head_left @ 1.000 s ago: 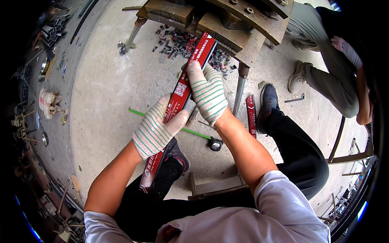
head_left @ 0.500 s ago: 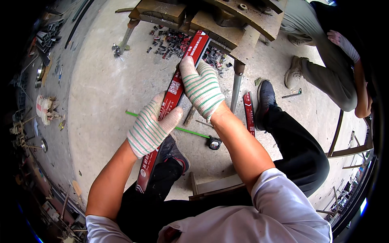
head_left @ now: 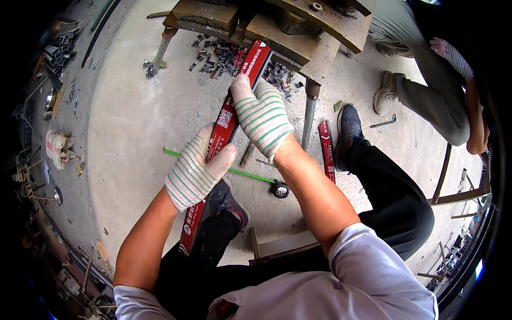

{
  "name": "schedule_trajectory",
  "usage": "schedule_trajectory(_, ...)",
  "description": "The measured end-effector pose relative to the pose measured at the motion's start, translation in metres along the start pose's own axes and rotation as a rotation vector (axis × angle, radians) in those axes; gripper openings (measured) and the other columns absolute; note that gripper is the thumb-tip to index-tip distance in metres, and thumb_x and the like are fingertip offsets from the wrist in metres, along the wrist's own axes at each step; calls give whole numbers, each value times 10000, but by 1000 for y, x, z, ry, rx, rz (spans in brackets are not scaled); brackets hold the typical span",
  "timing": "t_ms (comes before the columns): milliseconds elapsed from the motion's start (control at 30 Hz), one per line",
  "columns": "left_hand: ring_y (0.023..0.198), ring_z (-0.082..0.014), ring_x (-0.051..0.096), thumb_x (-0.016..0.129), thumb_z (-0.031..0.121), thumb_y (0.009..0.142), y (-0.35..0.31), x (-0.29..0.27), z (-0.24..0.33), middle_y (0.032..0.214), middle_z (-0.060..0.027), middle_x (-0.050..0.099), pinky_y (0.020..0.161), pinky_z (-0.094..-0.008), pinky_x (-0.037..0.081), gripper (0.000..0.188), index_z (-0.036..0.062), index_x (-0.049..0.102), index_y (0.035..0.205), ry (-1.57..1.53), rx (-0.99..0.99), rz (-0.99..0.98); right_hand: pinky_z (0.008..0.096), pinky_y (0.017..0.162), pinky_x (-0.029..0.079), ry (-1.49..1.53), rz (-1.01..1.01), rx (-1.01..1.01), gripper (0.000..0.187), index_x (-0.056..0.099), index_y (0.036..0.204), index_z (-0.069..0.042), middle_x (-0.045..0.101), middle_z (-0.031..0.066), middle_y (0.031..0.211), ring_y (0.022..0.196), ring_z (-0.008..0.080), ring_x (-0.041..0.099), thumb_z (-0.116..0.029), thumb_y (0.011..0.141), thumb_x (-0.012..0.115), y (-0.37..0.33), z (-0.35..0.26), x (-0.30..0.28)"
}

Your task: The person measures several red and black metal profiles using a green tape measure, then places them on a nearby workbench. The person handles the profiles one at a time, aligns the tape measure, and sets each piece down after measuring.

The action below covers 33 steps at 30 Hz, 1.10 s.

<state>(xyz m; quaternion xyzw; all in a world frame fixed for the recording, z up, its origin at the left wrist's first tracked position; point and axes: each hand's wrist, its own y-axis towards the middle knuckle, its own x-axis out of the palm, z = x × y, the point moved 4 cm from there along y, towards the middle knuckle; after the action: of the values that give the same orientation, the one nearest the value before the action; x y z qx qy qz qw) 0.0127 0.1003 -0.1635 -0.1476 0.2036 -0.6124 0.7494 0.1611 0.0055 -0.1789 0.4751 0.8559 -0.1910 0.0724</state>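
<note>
Both my hands wear white knit gloves with green stripes and grip one long profile strip (head_left: pixel 224 118) faced with red printed film and dark along its side. My left hand (head_left: pixel 198 169) wraps around its lower middle, thumb across the red face. Higher up, my right hand (head_left: pixel 261 114) clasps it, thumb along the top. The strip slants from my left thigh up toward the metal bench (head_left: pixel 277 37). Below my hands, a tape measure (head_left: pixel 280 188) lies on the floor with its green blade (head_left: pixel 250 174) drawn out leftward, partly hidden behind my left hand.
A shorter red strip (head_left: pixel 327 152) lies beside my right shoe (head_left: pixel 349 125). Small black and red offcuts (head_left: pixel 218 56) are heaped under the bench. At right sits another person (head_left: pixel 432 90) with a gloved hand. Dark profiles (head_left: pixel 58 53) and a cloth bundle (head_left: pixel 60 148) lie at left.
The strip and both hands have shifted very slightly left in the picture, as has the background. My grip on the strip looks the same.
</note>
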Motion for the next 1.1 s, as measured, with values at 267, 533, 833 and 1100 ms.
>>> schedule_trajectory(267, 630, -48, 472, 635, 227, 1036, -7, 16, 7, 835, 14, 576, 542, -230, 420, 406, 15, 527, 1366, -12, 108, 106, 507, 854, 522, 263, -66, 101, 446, 658, 1028, 40, 701, 311, 918, 924, 489, 669, -372, 1063, 491, -5, -3, -3)
schedule_trajectory(533, 656, -50, 492, 658, 242, 1028, -1, 8, 18, 849, 15, 590, 564, -239, 429, 343, 21, 573, 1277, -56, -21, 27, 513, 837, 523, 60, -7, 40, 471, 660, 976, 57, 696, 313, 869, 895, 481, 679, -374, 1060, 488, 4, -8, -7)
schedule_trajectory(833, 599, -61, 489, 634, 221, 1044, 12, -2, 11, 809, 0, 587, 510, -251, 411, 292, 22, 582, 1251, -137, -40, -7, 495, 851, 525, -17, 54, -53, 484, 658, 998, 47, 705, 306, 922, 922, 480, 681, -400, 1062, 483, 14, -2, -3)
schedule_trajectory(1100, 595, -57, 490, 701, 314, 1006, 8, 0, 12, 794, 26, 585, 511, -251, 423, 350, 54, 599, 1217, -171, -87, 2, 497, 864, 523, 23, 17, -30, 488, 658, 972, 55, 701, 315, 913, 946, 492, 669, -389, 1063, 477, 14, 0, -5)
